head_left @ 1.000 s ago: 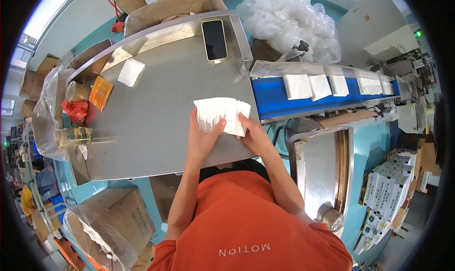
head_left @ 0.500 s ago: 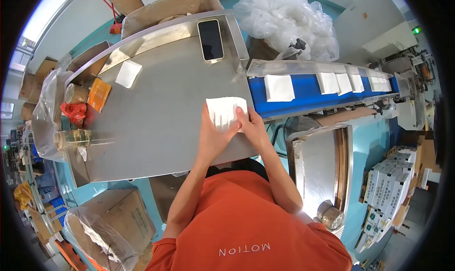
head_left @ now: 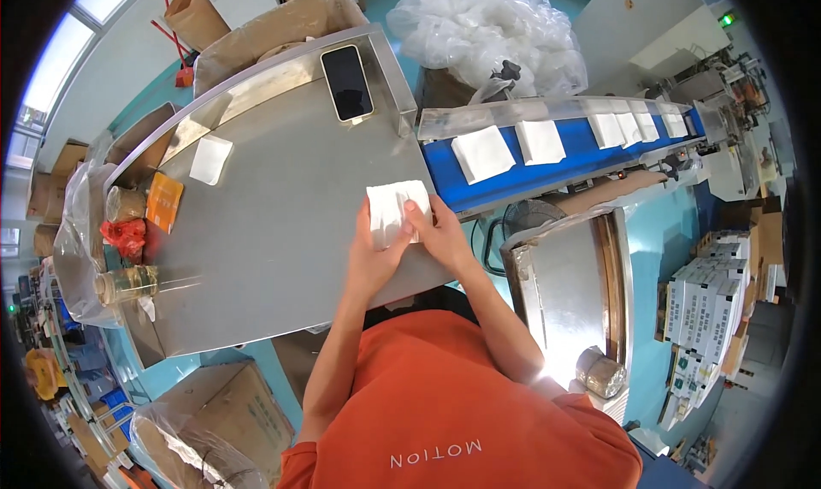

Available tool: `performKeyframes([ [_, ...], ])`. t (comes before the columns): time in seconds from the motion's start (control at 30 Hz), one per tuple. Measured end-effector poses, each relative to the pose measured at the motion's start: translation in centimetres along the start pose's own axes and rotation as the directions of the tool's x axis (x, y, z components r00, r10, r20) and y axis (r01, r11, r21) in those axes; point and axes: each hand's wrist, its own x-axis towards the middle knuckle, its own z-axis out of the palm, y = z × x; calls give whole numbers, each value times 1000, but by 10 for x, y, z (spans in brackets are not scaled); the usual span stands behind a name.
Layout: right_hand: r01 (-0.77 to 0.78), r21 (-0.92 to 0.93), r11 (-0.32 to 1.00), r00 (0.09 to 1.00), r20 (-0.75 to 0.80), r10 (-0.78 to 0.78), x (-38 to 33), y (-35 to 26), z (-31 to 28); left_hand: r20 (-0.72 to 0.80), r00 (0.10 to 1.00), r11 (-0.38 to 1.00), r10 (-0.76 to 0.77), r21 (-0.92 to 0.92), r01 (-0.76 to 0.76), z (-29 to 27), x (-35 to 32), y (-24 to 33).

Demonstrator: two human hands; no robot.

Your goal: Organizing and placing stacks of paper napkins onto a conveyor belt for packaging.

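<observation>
A small stack of white folded tissues (head_left: 386,200) is held between my two hands, just above the near right part of the metal table (head_left: 256,241). My left hand (head_left: 369,262) wraps its left and lower side. My right hand (head_left: 443,239) grips its right side, the thumb pressed on the top face. The fingers under the stack are hidden. Right beside my right hand runs a blue conveyor belt (head_left: 438,174). Lying on it are several similar white stacks, the nearest (head_left: 484,154) tilted and a second stack (head_left: 540,142) close behind.
Another white stack (head_left: 210,160) lies on the table's left, near an orange packet (head_left: 164,203), a red plastic bag (head_left: 125,237) and a tape roll (head_left: 128,284). A phone (head_left: 347,82) rests at the back. A raised metal rim (head_left: 282,78) edges the table. Cartons stand around.
The view has shifted and turned slightly. Both hands still hold the stack, the fingers a little rearranged around it. On the belt, the second stack now sits closer to the nearest one.
</observation>
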Motion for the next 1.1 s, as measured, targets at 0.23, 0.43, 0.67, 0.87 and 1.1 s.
performKeyframes([
  [0.23, -509, 372, 777, 847, 376, 375, 4, 38, -24, -79, 996, 999, -45, 13, 46, -4, 3, -5],
  [0.43, -312, 480, 820, 947, 87, 309, 12, 25, -13, -13, 995, 995, -94, -17, 94, -2, 7, -9],
  [0.67, -388, 387, 837, 920, 219, 325, 3, 12, -7, 49, 996, 992, 75, -103, -70, -1, 6, -9],
  [0.87, -171, 625, 761, 939, -130, 318, 19, 24, -12, 116, 993, 992, 31, -126, -16, -2, 15, -19],
  [1.1, -239, 461, 854, 970, 71, 233, 10, 2, 20, 226, 970, 956, -92, -251, 149, -9, 22, -16],
])
